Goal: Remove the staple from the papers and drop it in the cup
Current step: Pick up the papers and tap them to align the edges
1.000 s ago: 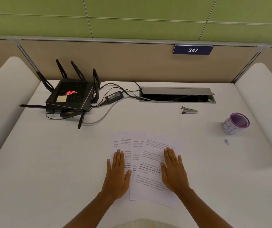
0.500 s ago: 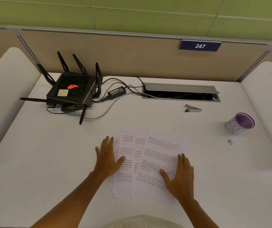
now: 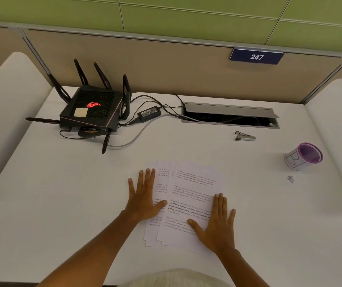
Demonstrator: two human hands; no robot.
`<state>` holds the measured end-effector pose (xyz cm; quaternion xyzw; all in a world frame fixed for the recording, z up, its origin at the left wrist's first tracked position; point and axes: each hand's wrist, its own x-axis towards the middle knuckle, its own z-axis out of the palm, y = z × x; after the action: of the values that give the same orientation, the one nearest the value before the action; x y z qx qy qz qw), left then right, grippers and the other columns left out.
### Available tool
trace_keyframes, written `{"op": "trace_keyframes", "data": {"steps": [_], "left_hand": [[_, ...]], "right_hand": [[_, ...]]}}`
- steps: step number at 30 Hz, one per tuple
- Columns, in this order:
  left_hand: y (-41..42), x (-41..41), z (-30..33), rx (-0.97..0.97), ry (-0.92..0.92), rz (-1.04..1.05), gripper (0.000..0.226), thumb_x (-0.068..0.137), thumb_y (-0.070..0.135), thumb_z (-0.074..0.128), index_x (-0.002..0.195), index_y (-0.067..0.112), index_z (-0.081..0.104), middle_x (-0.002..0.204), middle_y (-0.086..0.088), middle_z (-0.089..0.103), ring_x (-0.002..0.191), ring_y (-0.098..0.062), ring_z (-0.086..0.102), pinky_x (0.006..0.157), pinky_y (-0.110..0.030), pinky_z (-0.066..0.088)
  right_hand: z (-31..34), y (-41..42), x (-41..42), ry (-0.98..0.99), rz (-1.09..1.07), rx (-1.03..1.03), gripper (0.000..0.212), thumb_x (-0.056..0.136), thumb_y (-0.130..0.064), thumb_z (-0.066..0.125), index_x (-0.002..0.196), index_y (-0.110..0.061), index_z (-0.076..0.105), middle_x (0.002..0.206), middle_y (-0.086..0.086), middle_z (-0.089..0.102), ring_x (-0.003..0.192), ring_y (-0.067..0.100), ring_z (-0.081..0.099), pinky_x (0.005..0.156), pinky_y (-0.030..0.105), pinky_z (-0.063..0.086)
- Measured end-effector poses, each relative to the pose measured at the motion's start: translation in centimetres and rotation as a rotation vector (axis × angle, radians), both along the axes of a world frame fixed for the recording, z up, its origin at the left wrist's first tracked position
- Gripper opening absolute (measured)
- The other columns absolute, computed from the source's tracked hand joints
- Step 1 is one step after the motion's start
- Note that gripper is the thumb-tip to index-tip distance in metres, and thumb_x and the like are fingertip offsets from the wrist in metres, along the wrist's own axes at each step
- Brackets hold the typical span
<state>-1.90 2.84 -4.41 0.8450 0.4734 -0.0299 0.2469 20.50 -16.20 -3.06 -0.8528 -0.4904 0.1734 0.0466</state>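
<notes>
Left hand [image 3: 144, 198] slid rightward, both hands flat on papers [image 3: 188, 195] — sign [image 3: 256, 57] reads 247

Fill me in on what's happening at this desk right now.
A person sits at a white desk with both hands flat on a fanned stack of printed papers. The left hand rests on its left edge, the right hand on its lower right part. Neither holds anything. The staple remover lies untouched farther back, and the purple-rimmed cup stands to the right.
</notes>
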Motion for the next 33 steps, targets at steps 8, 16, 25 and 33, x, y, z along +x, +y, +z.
{"op": "trace_keyframes", "data": {"steps": [8,16,25,33], "left_hand": [[-0.2,0.5,0.4,-0.043,-0.107,0.008,0.115,0.089,0.076,0.046,0.158,0.026,-0.032,0.174,0.002,-0.022,0.161,-0.026,-0.020,0.125,-0.061,-0.020],[-0.7,0.9,0.8,-0.083,-0.148,0.065,0.122,0.087,0.073,0.059,0.159,0.029,-0.030,0.176,0.002,-0.014,0.162,-0.025,-0.013,0.122,-0.059,-0.023],[-1.5,2.0,1.4,-0.110,-0.254,0.126,0.123,0.090,0.055,0.071,0.159,0.035,-0.029,0.176,0.006,-0.009,0.164,-0.025,-0.004,0.119,-0.062,-0.025],[-3.4,2.8,3.5,-0.137,-0.488,0.474,0.110,0.093,0.023,0.078,0.166,0.032,-0.004,0.150,-0.006,0.057,0.133,-0.027,0.058,0.126,-0.058,0.024]], "right_hand": [[0.0,2.0,-1.8,0.023,0.026,-0.010,0.134,0.075,-0.099,0.030,0.161,-0.008,-0.018,0.171,0.010,-0.021,0.158,0.026,-0.020,0.129,0.056,-0.004],[0.0,3.1,-3.5,0.000,0.067,-0.005,0.133,0.076,-0.099,0.027,0.162,-0.006,-0.012,0.172,0.012,-0.016,0.160,0.028,-0.015,0.129,0.057,-0.003],[-0.3,3.5,-4.5,-0.004,0.051,0.005,0.133,0.076,-0.099,0.029,0.163,-0.005,-0.006,0.172,0.013,-0.013,0.160,0.029,-0.011,0.127,0.060,-0.001],[-0.5,3.3,-4.3,0.018,0.028,-0.005,0.136,0.073,-0.101,0.030,0.164,-0.005,-0.003,0.173,0.011,-0.010,0.160,0.027,-0.009,0.127,0.060,-0.003]]}}
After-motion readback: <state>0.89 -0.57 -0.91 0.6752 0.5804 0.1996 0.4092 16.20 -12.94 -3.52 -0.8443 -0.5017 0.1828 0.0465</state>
